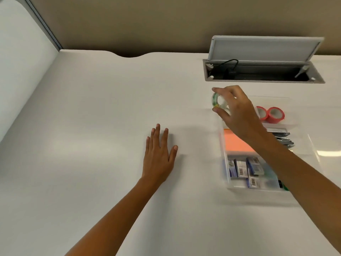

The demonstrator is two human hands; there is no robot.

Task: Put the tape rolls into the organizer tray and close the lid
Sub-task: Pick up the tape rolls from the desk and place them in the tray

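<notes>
Lighting: bright, even, overhead; soft shadows beside the left hand (159, 152) on the white desk (92, 126). Glare: 1 streak at the desk's right edge. Focus: motion blur on the clear organizer tray (226, 174) and right hand (238, 111); wide-angle curvature at frame edges.

White desk (92, 126): clear organizer tray (224, 163) at right, left hand (159, 154) flat on it.

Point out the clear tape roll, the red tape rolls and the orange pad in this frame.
clear tape roll (220, 101): head view, on its rim between the right hand's fingers.
red tape rolls (275, 115): head view, on the right roll's outer band.
orange pad (237, 143): head view, on its top face.
</notes>
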